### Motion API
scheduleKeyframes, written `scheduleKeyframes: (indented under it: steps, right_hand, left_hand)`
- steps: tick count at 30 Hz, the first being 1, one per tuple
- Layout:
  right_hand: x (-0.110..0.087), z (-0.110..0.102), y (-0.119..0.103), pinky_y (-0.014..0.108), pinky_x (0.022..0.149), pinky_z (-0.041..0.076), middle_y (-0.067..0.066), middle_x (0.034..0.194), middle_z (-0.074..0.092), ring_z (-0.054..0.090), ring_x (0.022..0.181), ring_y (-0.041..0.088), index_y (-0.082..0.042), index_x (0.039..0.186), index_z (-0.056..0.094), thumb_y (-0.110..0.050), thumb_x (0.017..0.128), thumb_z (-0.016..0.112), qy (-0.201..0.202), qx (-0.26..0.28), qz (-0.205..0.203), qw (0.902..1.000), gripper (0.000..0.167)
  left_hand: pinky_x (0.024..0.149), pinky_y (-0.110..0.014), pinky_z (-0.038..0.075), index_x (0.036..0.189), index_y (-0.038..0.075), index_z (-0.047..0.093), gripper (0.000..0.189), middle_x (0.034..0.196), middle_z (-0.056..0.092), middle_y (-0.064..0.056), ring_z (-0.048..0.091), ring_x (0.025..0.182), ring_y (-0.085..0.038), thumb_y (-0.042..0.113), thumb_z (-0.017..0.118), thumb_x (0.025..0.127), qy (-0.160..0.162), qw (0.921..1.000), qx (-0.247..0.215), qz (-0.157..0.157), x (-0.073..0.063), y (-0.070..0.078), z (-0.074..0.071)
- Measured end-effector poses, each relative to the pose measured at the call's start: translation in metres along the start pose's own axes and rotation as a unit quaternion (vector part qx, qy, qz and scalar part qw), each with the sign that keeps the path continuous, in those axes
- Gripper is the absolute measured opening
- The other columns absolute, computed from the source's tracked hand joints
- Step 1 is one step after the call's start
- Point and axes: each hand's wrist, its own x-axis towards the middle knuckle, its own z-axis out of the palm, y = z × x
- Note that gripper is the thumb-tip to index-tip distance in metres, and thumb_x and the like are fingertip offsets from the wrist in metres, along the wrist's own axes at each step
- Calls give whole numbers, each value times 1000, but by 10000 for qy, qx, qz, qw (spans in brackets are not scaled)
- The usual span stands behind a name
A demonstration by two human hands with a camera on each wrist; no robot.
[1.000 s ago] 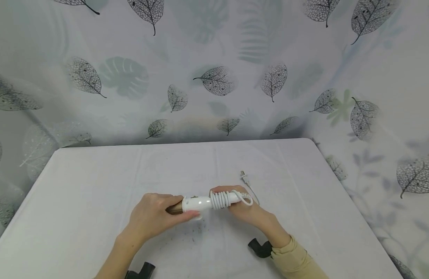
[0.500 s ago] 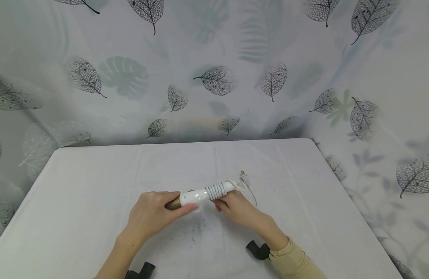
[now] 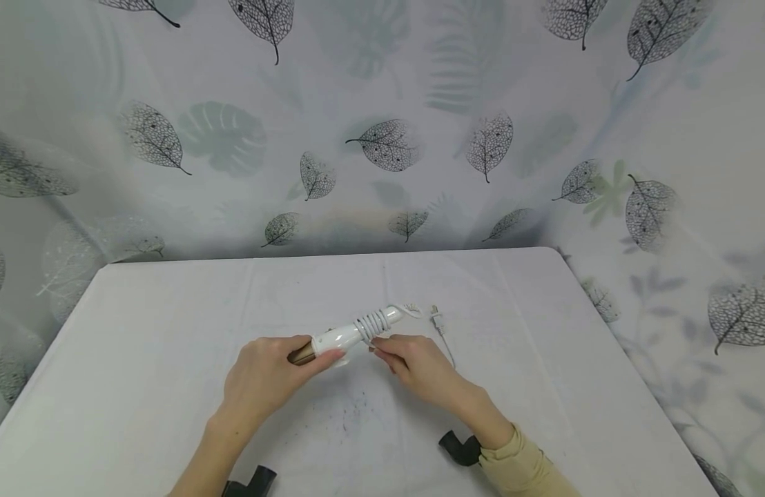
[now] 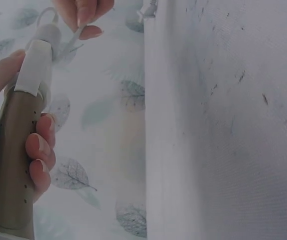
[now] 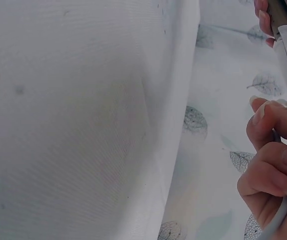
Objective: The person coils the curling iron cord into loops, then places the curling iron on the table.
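A hair styling iron (image 3: 335, 338) with a glossy white handle and a bronze barrel (image 4: 16, 150) is held above the table, tilted up to the right. My left hand (image 3: 261, 373) grips it round the barrel, with the thumb lying along a white lever (image 4: 35, 67). Several turns of white cord (image 3: 373, 324) wrap the handle's far part. Just below those turns, my right hand (image 3: 429, 369) pinches a stretch of the cord (image 5: 282, 215) between curled fingers. The two-pin plug (image 3: 437, 319) shows beyond the right hand, its lead running down behind that hand.
The white-covered table (image 3: 171, 324) has dark specks (image 3: 353, 414) near its middle. A leaf-patterned curtain (image 3: 382, 200) hangs behind it and at both sides. Black curved pieces (image 3: 252, 483) sit close to each wrist.
The iron's corded end has swung up and away. My right hand has come from behind the handle to below it, now pinching the cord; my left hand keeps its grip, shifting slightly left.
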Motion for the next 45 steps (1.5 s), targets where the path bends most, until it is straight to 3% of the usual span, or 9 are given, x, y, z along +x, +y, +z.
scheduleKeyframes:
  steps: [7, 16, 21, 26, 30, 37, 45]
  right_hand:
    - [0, 0, 0, 16, 55, 36, -9, 65, 49, 39, 59, 0, -3, 112, 72, -7, 95, 66, 23, -42, 55, 10000, 19]
    - [-1, -1, 0, 19, 59, 41, -9, 68, 50, 43, 62, 2, -3, 117, 70, -7, 97, 64, -2, 82, 389, 9992, 22]
    - [-1, -2, 1, 20, 58, 41, -10, 66, 49, 43, 60, 2, -3, 118, 70, -8, 99, 61, -15, 99, 575, 9983, 21]
    - [-1, -5, 1, 20, 54, 39, -10, 63, 46, 39, 56, 2, -6, 98, 71, -13, 101, 60, 47, 164, 723, 9972, 13]
    - [-1, -9, 1, 19, 54, 37, -11, 63, 45, 38, 55, 1, -10, 81, 67, -16, 99, 63, 293, 75, 739, 9968, 19]
    - [-3, -13, 1, 18, 54, 35, -13, 64, 46, 37, 56, 1, -16, 82, 72, -17, 95, 70, 780, -248, 366, 9960, 14]
    - [-4, -15, 3, 18, 59, 41, -8, 69, 57, 46, 64, 5, -10, 88, 77, -9, 89, 74, 1528, -695, -386, 9851, 2]
  left_hand:
    - [43, -22, 21, 61, 26, 55, 48, 51, 22, 16, 27, 47, -1, 66, 74, 78, -85, 9994, 64, -342, -1, 1, 0]
    - [42, -23, 21, 67, 20, 63, 48, 51, 30, 12, 27, 46, -4, 65, 73, 80, -127, 9987, 186, -459, 1, -1, 0]
    - [43, -23, 21, 63, 22, 55, 50, 52, 28, 12, 26, 47, -4, 67, 73, 78, -81, 9982, 145, -574, 1, -2, 0]
    - [43, -23, 21, 60, 23, 43, 55, 54, 26, 11, 26, 47, -4, 65, 75, 77, 142, 9975, 210, -664, 0, -7, -1]
    - [43, -24, 22, 61, 21, 44, 54, 54, 28, 10, 27, 47, -6, 61, 74, 80, 65, 9961, 204, -853, 1, -11, -4]
    - [44, -27, 28, 67, 20, 54, 54, 56, 38, 5, 35, 49, -12, 70, 63, 85, -578, 9870, 74, -1495, 2, -14, -10]
    - [44, -27, 29, 67, 18, 54, 56, 56, 39, 4, 36, 48, -12, 70, 63, 85, -849, 9849, 82, -1506, 3, -13, -7]
